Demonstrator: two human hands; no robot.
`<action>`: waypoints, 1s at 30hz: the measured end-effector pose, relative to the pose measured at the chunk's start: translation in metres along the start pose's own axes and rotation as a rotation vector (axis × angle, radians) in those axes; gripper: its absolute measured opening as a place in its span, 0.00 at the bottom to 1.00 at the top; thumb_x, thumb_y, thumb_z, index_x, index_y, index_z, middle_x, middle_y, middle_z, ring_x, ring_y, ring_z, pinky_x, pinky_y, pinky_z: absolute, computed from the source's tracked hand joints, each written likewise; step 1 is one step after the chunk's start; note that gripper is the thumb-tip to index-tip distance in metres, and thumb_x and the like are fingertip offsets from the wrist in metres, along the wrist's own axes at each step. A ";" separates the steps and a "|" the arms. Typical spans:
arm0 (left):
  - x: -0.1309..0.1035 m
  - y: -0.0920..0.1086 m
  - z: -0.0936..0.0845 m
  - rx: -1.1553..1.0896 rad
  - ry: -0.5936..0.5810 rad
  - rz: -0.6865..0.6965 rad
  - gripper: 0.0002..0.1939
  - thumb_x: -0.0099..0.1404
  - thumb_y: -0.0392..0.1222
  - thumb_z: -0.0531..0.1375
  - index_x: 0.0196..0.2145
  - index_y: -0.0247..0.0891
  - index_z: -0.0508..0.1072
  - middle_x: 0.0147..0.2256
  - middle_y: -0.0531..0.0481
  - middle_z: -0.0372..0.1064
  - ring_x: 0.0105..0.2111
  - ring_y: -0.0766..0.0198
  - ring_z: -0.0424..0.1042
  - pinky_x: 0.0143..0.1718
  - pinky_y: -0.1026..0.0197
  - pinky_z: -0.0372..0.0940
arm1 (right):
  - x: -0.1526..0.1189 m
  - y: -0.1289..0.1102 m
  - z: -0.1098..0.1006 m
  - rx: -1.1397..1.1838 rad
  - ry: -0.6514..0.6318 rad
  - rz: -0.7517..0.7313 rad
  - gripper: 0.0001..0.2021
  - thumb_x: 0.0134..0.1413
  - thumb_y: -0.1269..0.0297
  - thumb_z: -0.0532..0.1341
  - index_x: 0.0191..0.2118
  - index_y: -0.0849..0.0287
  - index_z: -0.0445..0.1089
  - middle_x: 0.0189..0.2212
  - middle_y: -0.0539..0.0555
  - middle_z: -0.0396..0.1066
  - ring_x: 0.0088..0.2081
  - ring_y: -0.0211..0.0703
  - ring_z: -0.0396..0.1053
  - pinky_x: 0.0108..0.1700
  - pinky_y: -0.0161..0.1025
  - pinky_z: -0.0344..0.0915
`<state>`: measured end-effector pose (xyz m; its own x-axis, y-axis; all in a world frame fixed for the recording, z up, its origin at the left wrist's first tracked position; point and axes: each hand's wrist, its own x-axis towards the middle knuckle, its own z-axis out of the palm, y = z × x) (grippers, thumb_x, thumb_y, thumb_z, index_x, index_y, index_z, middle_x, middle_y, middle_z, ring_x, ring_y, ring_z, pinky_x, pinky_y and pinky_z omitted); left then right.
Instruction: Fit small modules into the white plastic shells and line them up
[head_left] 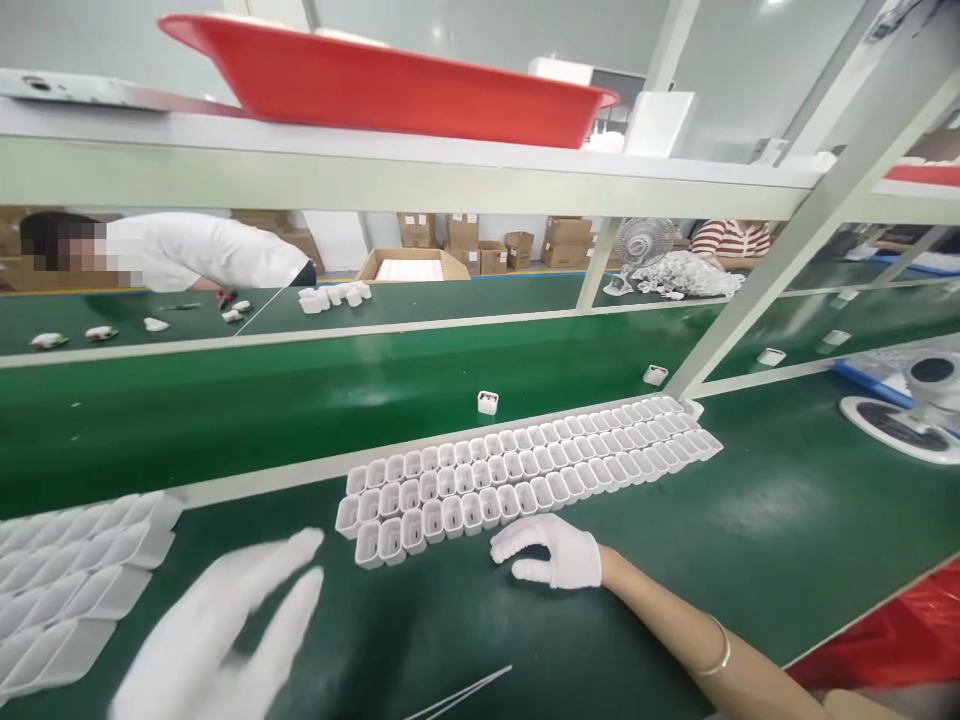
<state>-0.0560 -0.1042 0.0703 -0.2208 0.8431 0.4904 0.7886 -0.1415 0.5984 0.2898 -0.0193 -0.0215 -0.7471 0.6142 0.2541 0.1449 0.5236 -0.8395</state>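
My left hand [225, 610], in a white glove and a little blurred, hovers over the green table at the lower left. Its thumb and fingers are apart, with nothing visible between them. Near the front row of small white plastic housings [517, 465] is my right hand [551, 552], also gloved, its fingers curved and the thumb spread away. The housings stand open side up in three long rows, touching one another. In front of me lie thin metal tweezers [469, 690], partly cut off by the lower edge.
More white housings [75, 570] stand at the left. A green conveyor belt [225, 410] carries small white parts, including one adapter-like piece [487, 402]. Above runs a shelf [375, 170] with a red tray [420, 90]; its post [795, 220] slants down at right. A co-worker [202, 250] leans in opposite.
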 end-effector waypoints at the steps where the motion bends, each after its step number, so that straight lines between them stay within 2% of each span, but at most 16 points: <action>1: 0.008 -0.009 0.011 -0.014 -0.085 -0.053 0.24 0.56 0.64 0.59 0.40 0.43 0.76 0.42 0.48 0.77 0.41 0.53 0.76 0.47 0.55 0.71 | 0.000 0.000 -0.002 0.023 0.011 0.019 0.14 0.60 0.57 0.60 0.46 0.58 0.75 0.45 0.59 0.77 0.49 0.46 0.73 0.54 0.44 0.68; 2: 0.014 -0.019 0.023 -0.038 -0.189 -0.133 0.25 0.57 0.66 0.56 0.38 0.43 0.76 0.40 0.49 0.78 0.39 0.54 0.77 0.43 0.57 0.73 | -0.001 0.000 -0.003 0.045 0.017 0.040 0.14 0.60 0.57 0.60 0.46 0.58 0.75 0.45 0.58 0.77 0.48 0.46 0.73 0.53 0.43 0.69; 3: 0.017 -0.030 0.034 -0.067 -0.242 -0.217 0.28 0.59 0.68 0.53 0.37 0.41 0.76 0.37 0.48 0.78 0.37 0.54 0.78 0.40 0.57 0.73 | -0.001 0.001 -0.005 0.068 0.018 0.061 0.14 0.60 0.57 0.60 0.46 0.58 0.75 0.45 0.58 0.77 0.47 0.45 0.74 0.52 0.42 0.69; 4: 0.019 -0.040 0.044 -0.095 -0.255 -0.280 0.29 0.58 0.69 0.53 0.35 0.39 0.76 0.35 0.47 0.79 0.35 0.53 0.78 0.39 0.57 0.74 | -0.001 0.001 -0.005 0.089 0.016 0.083 0.14 0.60 0.57 0.60 0.46 0.57 0.75 0.44 0.57 0.77 0.46 0.45 0.75 0.51 0.42 0.70; 6: 0.017 -0.055 0.058 -0.131 -0.335 -0.318 0.31 0.56 0.70 0.55 0.36 0.38 0.77 0.35 0.46 0.79 0.35 0.53 0.78 0.38 0.58 0.74 | -0.001 0.002 -0.006 0.123 0.013 0.128 0.14 0.60 0.57 0.60 0.46 0.57 0.76 0.44 0.56 0.77 0.45 0.45 0.75 0.49 0.41 0.71; 9: 0.009 -0.059 0.066 -0.124 -0.412 -0.308 0.31 0.55 0.70 0.56 0.34 0.38 0.77 0.34 0.45 0.79 0.34 0.52 0.77 0.36 0.58 0.74 | 0.002 0.002 -0.003 0.148 0.028 0.197 0.16 0.60 0.55 0.59 0.46 0.58 0.76 0.44 0.57 0.77 0.46 0.45 0.75 0.50 0.41 0.70; 12: 0.006 -0.055 0.064 -0.145 -0.406 -0.331 0.30 0.54 0.70 0.56 0.31 0.38 0.77 0.32 0.45 0.78 0.33 0.52 0.77 0.36 0.57 0.73 | 0.005 -0.005 -0.008 0.158 0.004 0.261 0.17 0.61 0.54 0.58 0.48 0.59 0.75 0.47 0.58 0.76 0.48 0.46 0.73 0.53 0.43 0.68; 15: 0.007 -0.056 0.061 -0.233 -0.363 -0.438 0.32 0.52 0.71 0.58 0.33 0.37 0.77 0.31 0.45 0.78 0.32 0.51 0.76 0.35 0.56 0.74 | -0.005 -0.017 -0.041 0.170 -0.154 0.311 0.17 0.56 0.55 0.63 0.48 0.54 0.76 0.48 0.54 0.76 0.49 0.47 0.73 0.54 0.43 0.67; 17: 0.009 -0.057 0.057 -0.308 -0.384 -0.464 0.32 0.51 0.71 0.60 0.34 0.36 0.77 0.30 0.44 0.77 0.31 0.52 0.76 0.34 0.56 0.74 | -0.025 -0.025 -0.077 0.168 -0.235 0.364 0.16 0.52 0.55 0.66 0.46 0.52 0.77 0.46 0.52 0.77 0.47 0.48 0.74 0.53 0.43 0.68; 18: 0.009 -0.056 0.055 -0.344 -0.422 -0.452 0.32 0.52 0.71 0.59 0.34 0.36 0.78 0.30 0.44 0.77 0.30 0.52 0.76 0.34 0.55 0.74 | -0.039 -0.026 -0.097 0.154 -0.215 0.404 0.16 0.52 0.54 0.65 0.46 0.53 0.77 0.45 0.53 0.77 0.46 0.49 0.75 0.52 0.45 0.69; 21: 0.004 -0.046 0.050 -0.460 -0.679 -0.345 0.32 0.59 0.70 0.53 0.34 0.37 0.79 0.31 0.43 0.77 0.32 0.51 0.76 0.38 0.53 0.73 | -0.094 -0.023 -0.149 0.104 0.021 0.520 0.17 0.56 0.51 0.62 0.44 0.56 0.78 0.46 0.57 0.76 0.50 0.54 0.72 0.57 0.52 0.64; 24: -0.010 -0.029 0.058 -0.627 -0.983 -0.243 0.33 0.62 0.69 0.51 0.42 0.39 0.79 0.43 0.40 0.76 0.42 0.48 0.75 0.49 0.49 0.69 | -0.147 -0.009 -0.176 0.104 0.309 0.602 0.21 0.54 0.44 0.61 0.41 0.57 0.79 0.45 0.60 0.77 0.49 0.57 0.73 0.57 0.55 0.64; 27: -0.019 -0.004 0.085 -0.781 -1.139 -0.207 0.32 0.64 0.66 0.52 0.53 0.41 0.72 0.56 0.41 0.67 0.54 0.46 0.68 0.58 0.46 0.61 | -0.180 0.013 -0.182 0.140 0.555 0.633 0.30 0.50 0.34 0.56 0.34 0.58 0.80 0.41 0.63 0.78 0.47 0.59 0.74 0.54 0.54 0.68; 30: -0.014 0.029 0.124 -0.833 -1.375 -0.037 0.32 0.65 0.63 0.54 0.60 0.42 0.65 0.62 0.41 0.58 0.61 0.45 0.59 0.63 0.44 0.52 | -0.192 0.038 -0.185 0.147 0.754 0.652 0.34 0.49 0.28 0.50 0.27 0.56 0.77 0.37 0.63 0.78 0.45 0.57 0.74 0.51 0.50 0.70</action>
<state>0.0412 -0.0555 0.0017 0.7884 0.5913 -0.1695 0.1765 0.0464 0.9832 0.5589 -0.0077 -0.0133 0.0625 0.9947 -0.0814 0.2596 -0.0949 -0.9610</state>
